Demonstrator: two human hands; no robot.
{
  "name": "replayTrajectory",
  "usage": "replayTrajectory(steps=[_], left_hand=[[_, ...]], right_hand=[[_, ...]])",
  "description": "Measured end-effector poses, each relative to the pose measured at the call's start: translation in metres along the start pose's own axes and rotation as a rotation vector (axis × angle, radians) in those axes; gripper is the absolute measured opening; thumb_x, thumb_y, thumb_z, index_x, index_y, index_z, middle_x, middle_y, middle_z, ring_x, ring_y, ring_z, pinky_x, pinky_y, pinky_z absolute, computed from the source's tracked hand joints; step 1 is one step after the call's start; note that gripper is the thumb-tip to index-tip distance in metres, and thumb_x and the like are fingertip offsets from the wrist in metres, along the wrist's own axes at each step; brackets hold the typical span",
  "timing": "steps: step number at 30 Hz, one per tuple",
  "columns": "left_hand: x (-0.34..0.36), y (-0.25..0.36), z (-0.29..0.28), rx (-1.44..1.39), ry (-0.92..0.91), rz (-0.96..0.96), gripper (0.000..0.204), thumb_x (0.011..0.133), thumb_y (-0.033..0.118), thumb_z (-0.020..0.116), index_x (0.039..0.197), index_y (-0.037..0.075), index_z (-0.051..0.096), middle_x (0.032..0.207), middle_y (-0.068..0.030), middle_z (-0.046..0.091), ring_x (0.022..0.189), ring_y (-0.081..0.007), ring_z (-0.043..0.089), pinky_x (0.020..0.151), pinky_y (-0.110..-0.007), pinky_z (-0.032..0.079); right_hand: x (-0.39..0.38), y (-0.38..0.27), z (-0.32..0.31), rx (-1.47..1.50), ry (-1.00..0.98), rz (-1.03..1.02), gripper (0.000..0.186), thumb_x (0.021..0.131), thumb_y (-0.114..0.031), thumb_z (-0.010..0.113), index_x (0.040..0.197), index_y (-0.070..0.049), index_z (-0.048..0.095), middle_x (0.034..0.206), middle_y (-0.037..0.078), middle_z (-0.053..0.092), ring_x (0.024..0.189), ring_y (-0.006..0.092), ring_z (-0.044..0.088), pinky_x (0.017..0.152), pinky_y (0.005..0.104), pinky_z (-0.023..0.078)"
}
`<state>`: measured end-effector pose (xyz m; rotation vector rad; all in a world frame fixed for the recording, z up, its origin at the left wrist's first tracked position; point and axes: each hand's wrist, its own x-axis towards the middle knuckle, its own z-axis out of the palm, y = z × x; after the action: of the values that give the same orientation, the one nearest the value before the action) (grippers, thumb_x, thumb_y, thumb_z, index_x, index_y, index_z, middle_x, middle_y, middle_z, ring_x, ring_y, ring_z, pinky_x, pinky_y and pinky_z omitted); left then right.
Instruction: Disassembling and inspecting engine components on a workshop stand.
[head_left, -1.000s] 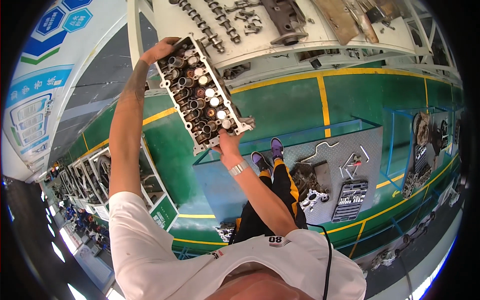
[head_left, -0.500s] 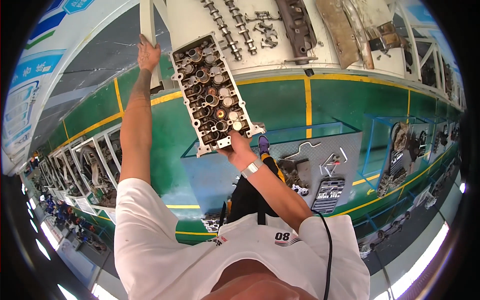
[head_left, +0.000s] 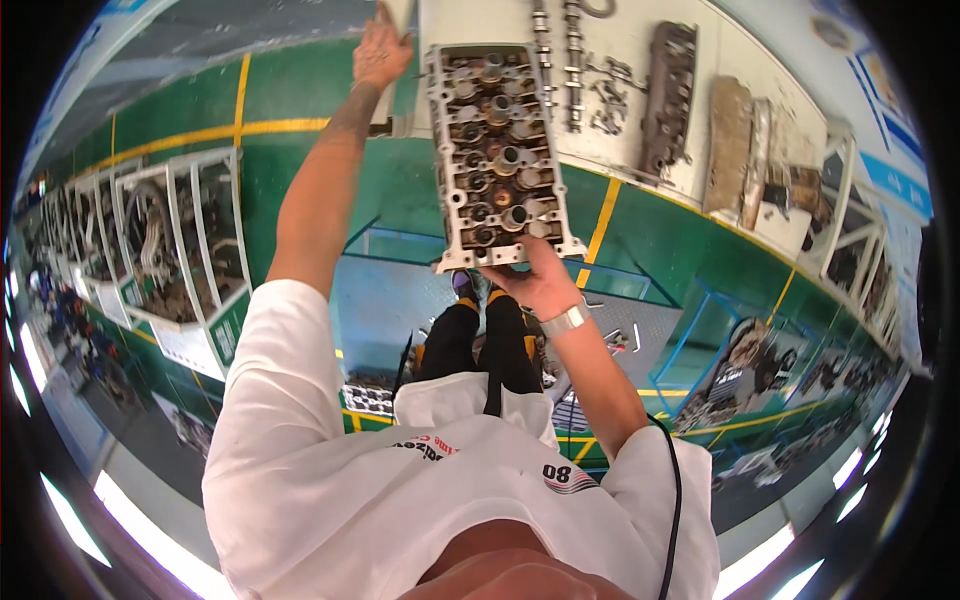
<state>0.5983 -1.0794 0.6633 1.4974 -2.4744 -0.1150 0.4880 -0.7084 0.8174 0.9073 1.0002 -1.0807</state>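
Observation:
A metal cylinder head, its valve gear showing in several round bores, is held out in front of me. Under its near end, my right hand grips it, the thumb on top and the fingers partly hidden beneath. At its far end the head overlaps the edge of the pale workbench; whether it rests there I cannot tell. To the left, my left hand is on a white post beside the bench, apart from the cylinder head, with its thumb and fingers on either side of the post.
Two camshafts, small rocker parts, a brown manifold and a rusty shield lie on the bench. A blue-framed platform with tools is around my feet. Caged engines line the left.
The view has swung, so bench and cylinder head sit further right in the picture. My feet now show together below the head. Both hands keep their holds.

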Motion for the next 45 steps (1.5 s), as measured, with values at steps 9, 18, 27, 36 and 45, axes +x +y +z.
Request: replayTrajectory(steps=[9, 18, 27, 36, 45], left_hand=[[0.0, 0.004, -0.006, -0.095, -0.162, -0.147, 0.082, 0.093, 0.036, 0.05, 0.154, 0.003, 0.005, 0.147, -0.0264, 0.035, 0.134, -0.04, 0.038, 0.105, -0.051, 0.038], [0.0, 0.014, -0.003, -0.062, 0.06, 0.014, 0.079, 0.092, 0.039, 0.056, 0.152, 0.006, 0.018, 0.126, -0.0259, 0.051, 0.11, -0.0421, 0.058, 0.086, -0.05, 0.051], [0.008, 0.012, -0.007, -0.184, 0.102, 0.15, 0.076, 0.094, 0.047, 0.049, 0.15, 0.004, 0.022, 0.124, -0.0266, 0.052, 0.108, -0.0443, 0.058, 0.087, -0.05, 0.05], [0.005, 0.002, -0.01, -0.141, -0.033, -0.058, 0.064, 0.101, 0.042, 0.038, 0.148, 0.001, 0.027, 0.122, -0.0282, 0.052, 0.105, -0.0468, 0.058, 0.087, -0.052, 0.049], [0.001, 0.024, -0.024, -0.166, -0.048, -0.078, 0.06, 0.101, 0.037, 0.04, 0.147, 0.001, 0.028, 0.118, -0.0273, 0.053, 0.1, -0.0454, 0.059, 0.083, -0.052, 0.051]], right_hand=[[0.01, -0.022, 0.022, 0.08, 0.091, 0.016, 0.031, 0.097, -0.01, 0.044, 0.127, -0.004, 0.048, 0.128, 0.018, 0.052, 0.119, 0.0414, 0.052, 0.101, 0.0615, 0.045], [0.044, 0.011, 0.024, 0.089, 0.065, -0.009, 0.033, 0.096, -0.024, 0.045, 0.126, -0.011, 0.051, 0.128, 0.011, 0.052, 0.118, 0.0343, 0.051, 0.097, 0.0528, 0.05], [0.031, 0.01, 0.05, 0.283, -0.038, 0.043, 0.03, 0.097, -0.016, 0.044, 0.127, -0.012, 0.049, 0.133, 0.012, 0.045, 0.122, 0.0335, 0.047, 0.101, 0.0553, 0.047], [0.044, -0.013, 0.073, 0.308, -0.072, 0.079, 0.029, 0.099, -0.016, 0.04, 0.124, -0.005, 0.049, 0.132, 0.018, 0.048, 0.123, 0.0378, 0.046, 0.102, 0.0608, 0.044], [0.063, -0.027, 0.09, 0.213, 0.006, 0.012, 0.027, 0.097, -0.014, 0.044, 0.122, -0.002, 0.046, 0.127, 0.021, 0.047, 0.12, 0.0392, 0.047, 0.104, 0.0586, 0.043]])
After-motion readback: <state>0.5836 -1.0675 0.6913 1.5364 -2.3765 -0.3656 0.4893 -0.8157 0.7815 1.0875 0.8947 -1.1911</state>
